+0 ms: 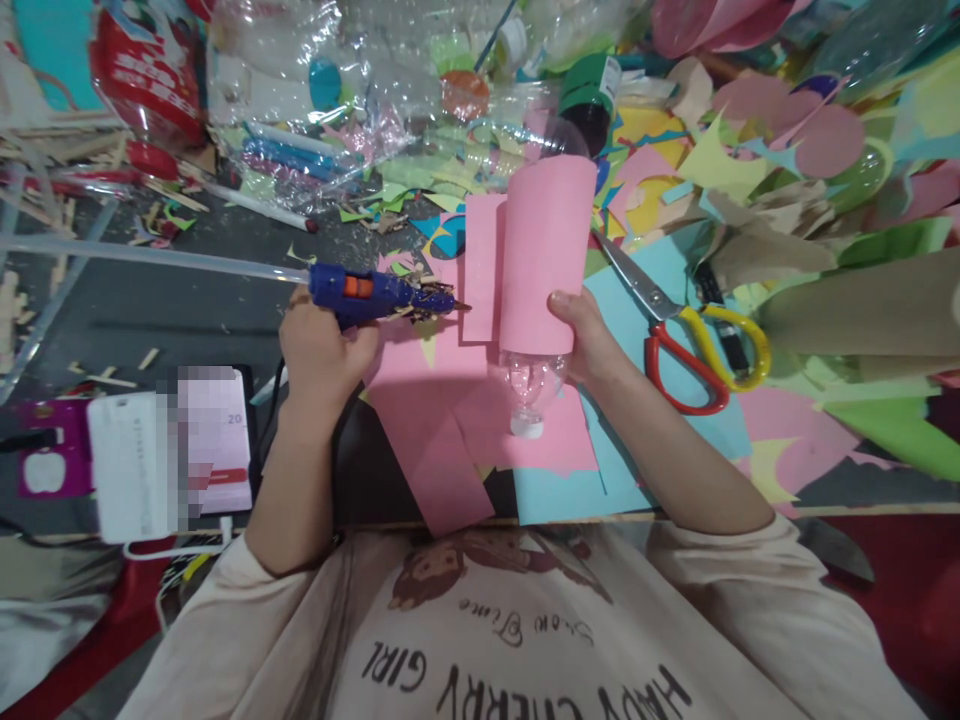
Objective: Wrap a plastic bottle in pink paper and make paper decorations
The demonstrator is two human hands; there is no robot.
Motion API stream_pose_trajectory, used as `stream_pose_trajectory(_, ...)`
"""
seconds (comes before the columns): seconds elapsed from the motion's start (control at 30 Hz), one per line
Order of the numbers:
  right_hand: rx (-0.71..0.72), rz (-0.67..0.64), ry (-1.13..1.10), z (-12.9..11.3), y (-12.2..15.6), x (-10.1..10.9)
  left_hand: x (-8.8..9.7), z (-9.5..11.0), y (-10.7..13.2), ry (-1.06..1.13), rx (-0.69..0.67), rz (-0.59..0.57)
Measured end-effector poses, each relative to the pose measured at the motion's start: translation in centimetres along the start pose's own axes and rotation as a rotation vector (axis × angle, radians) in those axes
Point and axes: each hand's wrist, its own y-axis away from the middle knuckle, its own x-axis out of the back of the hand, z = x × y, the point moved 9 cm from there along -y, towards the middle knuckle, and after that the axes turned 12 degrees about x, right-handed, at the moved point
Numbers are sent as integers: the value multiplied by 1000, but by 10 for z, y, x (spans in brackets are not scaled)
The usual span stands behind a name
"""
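My left hand (319,345) is closed round the handle of a blue glue gun (367,293), whose nozzle points right. A long clear glue stick (180,258) runs out of its back end to the left. The nozzle tip is close to the loose flap of a pink paper sheet (544,255). That sheet is wrapped round a clear plastic bottle (536,372), which lies with its white cap toward me. My right hand (581,325) grips the wrapped bottle from the right, thumb on the paper. Its other fingers are hidden behind the bottle.
Open scissors (664,310) with red and yellow handles lie on blue paper (555,495) at the right. Pink paper pieces (442,460) lie below the bottle. A phone (225,430) and white power bank (127,465) sit left. Plastic bottles (262,70) and paper scraps crowd the back.
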Motion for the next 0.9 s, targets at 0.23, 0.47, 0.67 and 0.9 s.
stream_pose_trajectory(0.23,0,-11,-2,0,-1,0,3,7,1,8,-41,2)
stream_pose_trajectory(0.47,-44,-60,27,-2,3,-6,4,11,2,-32,8,11)
stream_pose_trajectory(0.67,-95,-106,62,-1,7,-7,16,4,-5,27,122,84)
stream_pose_trajectory(0.9,-111,-29,-19,3,2,-2,42,-14,-15,59,208,148)
